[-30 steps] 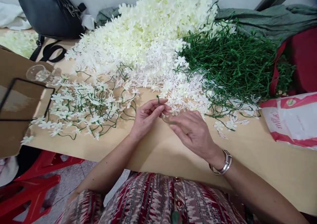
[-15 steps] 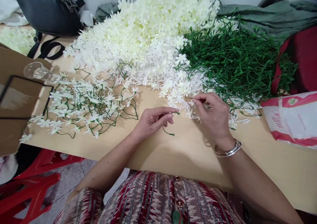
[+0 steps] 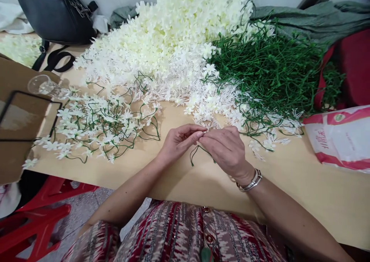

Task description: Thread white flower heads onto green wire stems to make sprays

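Right hand [image 3: 226, 150] has rejoined left hand [image 3: 179, 141], fingers pinching green stem [image 3: 192, 156] above open table [image 3: 187, 185].

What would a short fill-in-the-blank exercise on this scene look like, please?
The metal bangle is worn on the ____ wrist.
The plastic stools beside the table are coloured ____.
The tangled stem pile right of the big flower pile is coloured ____.

Missing words: right; red; green

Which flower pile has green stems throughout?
The low pile of white artificial flowers at front left, beside the clear plastic cup; the large cream-white flower heap shows green only at its edges.
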Demonstrator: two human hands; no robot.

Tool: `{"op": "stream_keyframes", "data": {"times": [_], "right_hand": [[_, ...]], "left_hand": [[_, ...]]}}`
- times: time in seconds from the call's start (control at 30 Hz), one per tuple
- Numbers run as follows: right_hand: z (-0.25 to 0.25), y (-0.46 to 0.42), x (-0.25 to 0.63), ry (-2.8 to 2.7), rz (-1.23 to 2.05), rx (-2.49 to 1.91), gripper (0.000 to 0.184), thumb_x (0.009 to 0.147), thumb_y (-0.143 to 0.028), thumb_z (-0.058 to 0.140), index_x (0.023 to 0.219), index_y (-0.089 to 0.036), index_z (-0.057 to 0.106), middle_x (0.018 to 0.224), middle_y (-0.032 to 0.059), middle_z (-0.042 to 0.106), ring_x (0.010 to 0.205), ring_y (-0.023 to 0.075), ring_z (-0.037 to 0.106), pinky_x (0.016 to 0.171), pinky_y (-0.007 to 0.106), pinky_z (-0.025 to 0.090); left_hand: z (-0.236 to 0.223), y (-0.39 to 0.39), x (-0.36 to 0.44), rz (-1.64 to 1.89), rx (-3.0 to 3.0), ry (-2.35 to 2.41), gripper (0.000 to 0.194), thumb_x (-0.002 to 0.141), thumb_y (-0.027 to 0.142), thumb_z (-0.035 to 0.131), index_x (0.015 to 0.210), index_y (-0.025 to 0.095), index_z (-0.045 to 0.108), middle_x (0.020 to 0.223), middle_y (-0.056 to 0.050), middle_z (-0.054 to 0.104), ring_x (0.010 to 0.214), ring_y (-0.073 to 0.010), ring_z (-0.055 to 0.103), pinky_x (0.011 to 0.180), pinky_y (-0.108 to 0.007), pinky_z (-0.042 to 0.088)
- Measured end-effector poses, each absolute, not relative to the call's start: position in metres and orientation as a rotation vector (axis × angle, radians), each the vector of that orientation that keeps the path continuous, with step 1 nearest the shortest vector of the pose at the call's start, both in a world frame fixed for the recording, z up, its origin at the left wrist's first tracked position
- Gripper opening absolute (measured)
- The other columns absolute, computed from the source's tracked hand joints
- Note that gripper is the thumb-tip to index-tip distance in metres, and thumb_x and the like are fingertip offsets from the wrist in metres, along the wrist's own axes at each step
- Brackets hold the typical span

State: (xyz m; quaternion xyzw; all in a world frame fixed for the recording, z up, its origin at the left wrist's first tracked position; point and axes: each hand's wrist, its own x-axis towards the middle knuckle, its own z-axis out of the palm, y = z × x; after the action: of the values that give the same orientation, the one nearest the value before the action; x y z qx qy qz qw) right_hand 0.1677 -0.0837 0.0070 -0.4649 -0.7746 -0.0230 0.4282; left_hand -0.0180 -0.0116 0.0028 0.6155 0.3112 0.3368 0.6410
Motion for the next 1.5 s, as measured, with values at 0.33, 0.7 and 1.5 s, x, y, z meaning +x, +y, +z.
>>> {"op": "stream_keyframes", "data": {"times": [0.33, 0.7, 1.5], "right_hand": [[-0.006, -0.056, 0.184, -1.678, -0.146, -1.636, 0.007, 0.099, -0.029, 0.073, 0.104, -0.025, 0.072, 0.108, 0.0105, 0.071, 0.104, 0.0304, 0.068, 0.094, 0.053, 0.055], [0.010, -0.062, 0.183, -1.577, -0.012, -1.355, 0.012, 0.098, -0.016, 0.071, 0.103, -0.027, 0.073, 0.099, 0.0043, 0.080, 0.099, 0.0267, 0.075, 0.095, 0.048, 0.057], [0.015, -0.068, 0.150, -1.014, 0.872, -1.430, 0.028, 0.087, -0.032, 0.079, 0.113, -0.026, 0.069, 0.078, -0.0024, 0.073, 0.075, 0.0192, 0.068, 0.083, 0.041, 0.058]], "left_hand": [[-0.010, -0.008, -0.015, 0.953, 1.269, 0.819, 0.038, 0.091, 0.040, 0.086, 0.122, 0.022, 0.076, 0.109, -0.005, 0.080, 0.092, -0.0123, 0.077, 0.082, -0.022, 0.061], [-0.009, -0.007, -0.009, 1.089, 1.220, 0.981, 0.032, 0.088, 0.050, 0.086, 0.097, 0.020, 0.081, 0.095, -0.005, 0.081, 0.080, -0.0139, 0.078, 0.076, -0.024, 0.064], [-0.004, -0.022, -0.003, 1.110, 1.525, 0.957, 0.015, 0.094, 0.032, 0.081, 0.102, 0.019, 0.082, 0.098, -0.006, 0.085, 0.085, -0.0145, 0.081, 0.081, -0.023, 0.066]]}}
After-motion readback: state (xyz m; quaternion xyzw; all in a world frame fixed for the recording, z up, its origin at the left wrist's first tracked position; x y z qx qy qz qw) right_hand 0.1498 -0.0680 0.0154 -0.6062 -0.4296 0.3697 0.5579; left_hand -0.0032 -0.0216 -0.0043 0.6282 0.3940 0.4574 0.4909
